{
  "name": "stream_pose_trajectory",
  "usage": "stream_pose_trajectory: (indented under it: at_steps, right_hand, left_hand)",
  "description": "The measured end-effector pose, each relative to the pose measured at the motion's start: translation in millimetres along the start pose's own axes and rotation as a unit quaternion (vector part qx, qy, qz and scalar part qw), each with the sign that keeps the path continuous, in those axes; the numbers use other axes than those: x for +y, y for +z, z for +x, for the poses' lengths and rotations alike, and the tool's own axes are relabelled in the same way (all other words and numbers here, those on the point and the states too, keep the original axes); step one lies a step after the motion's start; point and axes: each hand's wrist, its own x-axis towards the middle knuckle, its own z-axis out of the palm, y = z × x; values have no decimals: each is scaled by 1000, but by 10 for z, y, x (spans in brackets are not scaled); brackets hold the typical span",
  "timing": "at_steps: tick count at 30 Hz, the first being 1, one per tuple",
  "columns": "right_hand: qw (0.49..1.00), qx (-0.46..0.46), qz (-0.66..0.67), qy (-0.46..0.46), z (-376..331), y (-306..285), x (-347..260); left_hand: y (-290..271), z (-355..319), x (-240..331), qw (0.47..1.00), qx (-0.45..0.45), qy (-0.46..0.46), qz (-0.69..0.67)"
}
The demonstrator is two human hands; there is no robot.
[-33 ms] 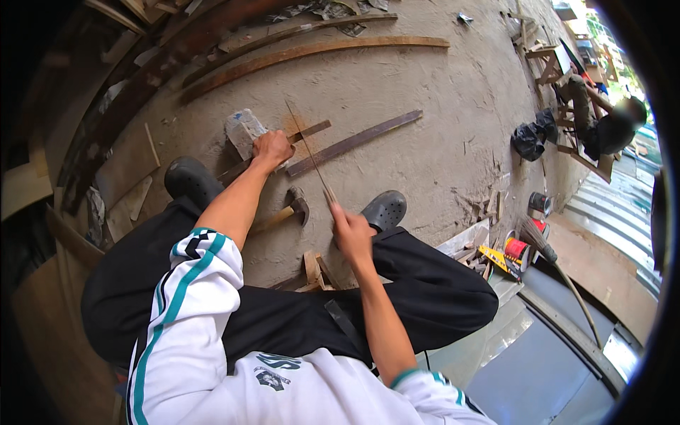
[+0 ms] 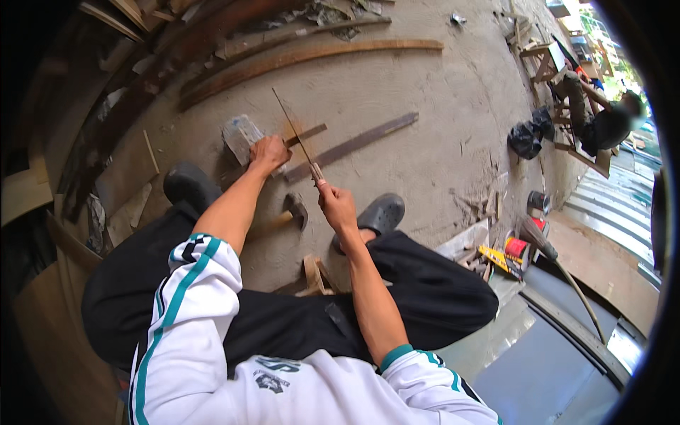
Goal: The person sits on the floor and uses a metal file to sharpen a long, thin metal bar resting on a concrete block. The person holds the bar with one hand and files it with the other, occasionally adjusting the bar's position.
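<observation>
Two bare hands work close together, low over a concrete floor [image 2: 397,170]. The left hand [image 2: 269,154] is curled down over a short wooden strip [image 2: 312,133], its grip closed on it beside a whitish block [image 2: 241,133]; the fingertips are hidden, so how tightly they press cannot be told. The strip's dark end sticks out past the knuckles — and across it lies the thin blade of a handsaw [image 2: 289,115], pointing away from the person. The right hand [image 2: 337,207] has its grip wrapped around the saw's handle, fingers folded in; whether the teeth touch the wood is too small to tell.

A longer dark wooden strip [image 2: 361,143] lies flat on the floor just beyond the handle. A hammer [image 2: 299,211] rests between the forearms — near the left one — and a grey clog [image 2: 383,214] shows beside the right wrist. Wood scraps [image 2: 313,273] lie near the person's lap.
</observation>
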Motion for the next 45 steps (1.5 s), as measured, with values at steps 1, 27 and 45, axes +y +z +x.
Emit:
stream_pose_trajectory:
  at_steps: [1,27,45]
  right_hand:
    - [1000,-11,27,-13,305,78,28]
    - [1000,-24,-13,10,99,-13,146]
    - [997,-76,-12,1,128,-25,-70]
  left_hand:
    - [39,53,27,1000,5,0,5]
    - [26,46,-54,1000,9,11,5]
    - [51,89,-209,999,0,-27,32]
